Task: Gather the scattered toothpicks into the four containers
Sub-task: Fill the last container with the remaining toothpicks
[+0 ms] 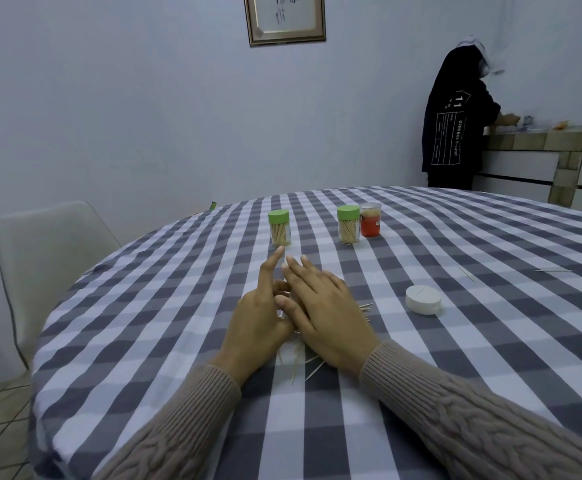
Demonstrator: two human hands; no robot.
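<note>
Both hands' grip is unclear: left hand (pixel 260 318) and right hand (pixel 331 313) overlap, hiding toothpicks (pixel 300 363); container labels unreadable.

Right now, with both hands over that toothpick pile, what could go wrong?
1. The right hand covers most of the loose toothpicks, so sweeping blind may flick some off the near table edge.
2. Two stray toothpicks lie far to the right and could easily be missed.
3. The white lid sits off its container, close enough for a sleeve to knock.
</note>
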